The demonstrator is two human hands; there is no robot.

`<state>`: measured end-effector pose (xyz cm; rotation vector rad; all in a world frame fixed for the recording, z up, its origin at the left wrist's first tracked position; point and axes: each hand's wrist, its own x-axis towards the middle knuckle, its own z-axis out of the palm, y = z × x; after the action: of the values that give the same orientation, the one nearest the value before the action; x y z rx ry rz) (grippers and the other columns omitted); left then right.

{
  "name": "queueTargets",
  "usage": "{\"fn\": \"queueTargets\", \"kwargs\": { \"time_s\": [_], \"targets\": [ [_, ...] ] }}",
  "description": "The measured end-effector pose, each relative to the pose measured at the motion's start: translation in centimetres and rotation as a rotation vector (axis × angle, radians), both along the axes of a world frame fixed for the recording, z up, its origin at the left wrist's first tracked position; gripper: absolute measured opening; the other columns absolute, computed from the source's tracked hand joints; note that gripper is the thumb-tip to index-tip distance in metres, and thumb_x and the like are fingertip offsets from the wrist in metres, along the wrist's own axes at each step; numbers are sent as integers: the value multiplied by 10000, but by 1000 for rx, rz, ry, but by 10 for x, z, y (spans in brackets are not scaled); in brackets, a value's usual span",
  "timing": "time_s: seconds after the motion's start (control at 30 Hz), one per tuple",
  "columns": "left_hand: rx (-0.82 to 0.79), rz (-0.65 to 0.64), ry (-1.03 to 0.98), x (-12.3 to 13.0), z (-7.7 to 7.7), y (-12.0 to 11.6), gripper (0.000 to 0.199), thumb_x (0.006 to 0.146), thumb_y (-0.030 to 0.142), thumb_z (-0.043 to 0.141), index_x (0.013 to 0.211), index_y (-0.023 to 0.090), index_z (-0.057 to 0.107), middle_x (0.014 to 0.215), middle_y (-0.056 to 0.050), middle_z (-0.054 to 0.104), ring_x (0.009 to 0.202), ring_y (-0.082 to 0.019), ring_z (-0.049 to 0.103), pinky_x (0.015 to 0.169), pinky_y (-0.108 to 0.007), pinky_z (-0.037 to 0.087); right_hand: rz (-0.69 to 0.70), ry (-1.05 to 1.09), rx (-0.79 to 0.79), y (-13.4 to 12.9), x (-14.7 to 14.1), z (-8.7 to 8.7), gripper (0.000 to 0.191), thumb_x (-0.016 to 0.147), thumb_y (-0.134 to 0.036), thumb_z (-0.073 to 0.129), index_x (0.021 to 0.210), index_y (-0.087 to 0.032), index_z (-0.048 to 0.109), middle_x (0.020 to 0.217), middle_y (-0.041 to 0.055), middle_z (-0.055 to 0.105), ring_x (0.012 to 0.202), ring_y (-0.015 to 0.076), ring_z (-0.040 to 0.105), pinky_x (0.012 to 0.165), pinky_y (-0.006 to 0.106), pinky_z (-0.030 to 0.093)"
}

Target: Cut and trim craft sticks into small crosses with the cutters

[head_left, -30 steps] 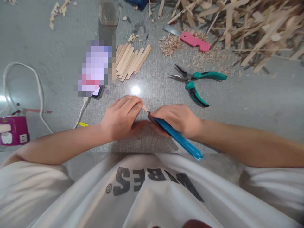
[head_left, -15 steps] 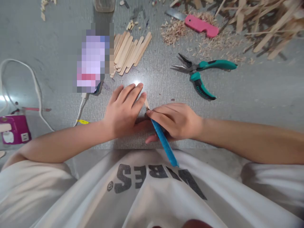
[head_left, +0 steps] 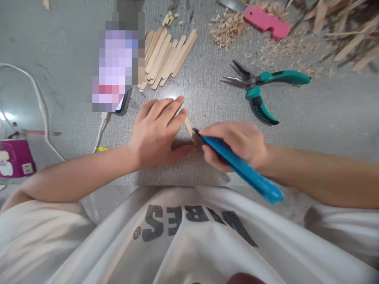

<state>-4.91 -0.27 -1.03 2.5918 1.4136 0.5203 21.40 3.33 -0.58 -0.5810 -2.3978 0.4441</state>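
My left hand (head_left: 158,134) rests on the grey table with its fingers pressed down at a wooden craft stick (head_left: 189,127). The fingertips cover the stick's far end, and my thumb is at its near end. In my right hand (head_left: 239,144) is a blue utility knife (head_left: 247,169), gripped with the handle slanting back toward my shirt. Its dark tip meets the stick's right side near the thumb; the blade itself is too small to make out. Beyond my left hand lies a pile of craft sticks (head_left: 161,55).
Teal-handled pliers (head_left: 253,81) lie spread at the right. Behind them are a pink folding saw (head_left: 266,21), wood shavings (head_left: 227,29) and scrap sticks (head_left: 352,31). A blurred phone (head_left: 115,67) with a white cable (head_left: 99,136) stands left of the pile. A purple power socket (head_left: 22,157) sits far left.
My right hand has shifted right, and the knife has swung to a flatter slant, its tail farther right. More of the stick shows. The view has moved slightly.
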Motion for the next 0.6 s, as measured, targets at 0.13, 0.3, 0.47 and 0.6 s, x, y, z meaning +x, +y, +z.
{"fn": "queueTargets", "kwargs": {
  "time_s": [0.13, 0.3, 0.47, 0.6],
  "targets": [
    [-58, 10, -20, -2, 0, -1, 659, 1024, 615, 728, 1541, 216, 644, 1719, -198, 652, 1516, -413, 653, 1269, -648, 506, 86, -42, -42, 9, 0, 0, 213, 1067, -220, 641, 1278, -246, 622, 914, -2, 842, 663, 174, 736, 615, 331, 576],
    [-102, 19, -28, -4, -5, 0, 578, 1039, 591, 746, 1534, 307, 656, 1766, -151, 614, 1559, -398, 603, 1268, -657, 476, 183, -56, -28, 10, 2, -2, 253, 1099, -237, 668, 1344, -232, 604, 868, -20, 804, 630, 162, 692, 592, 309, 535],
    [-73, -56, -6, -9, -6, 5, 706, 968, 676, 817, 1563, 324, 677, 1793, -170, 571, 1516, -446, 600, 1199, -688, 475, 217, -12, -162, 16, 9, -4, 196, 1112, -204, 628, 1295, -268, 603, 925, -11, 806, 741, 170, 758, 685, 308, 603],
    [-137, -63, -4, -10, -2, 7, 638, 969, 634, 788, 1550, 379, 723, 1855, -100, 503, 1531, -451, 573, 1229, -730, 441, 338, 14, -197, 25, 13, -4, 243, 1123, -111, 604, 1305, -271, 617, 863, -49, 780, 758, 152, 763, 729, 311, 609]
  ]
}}
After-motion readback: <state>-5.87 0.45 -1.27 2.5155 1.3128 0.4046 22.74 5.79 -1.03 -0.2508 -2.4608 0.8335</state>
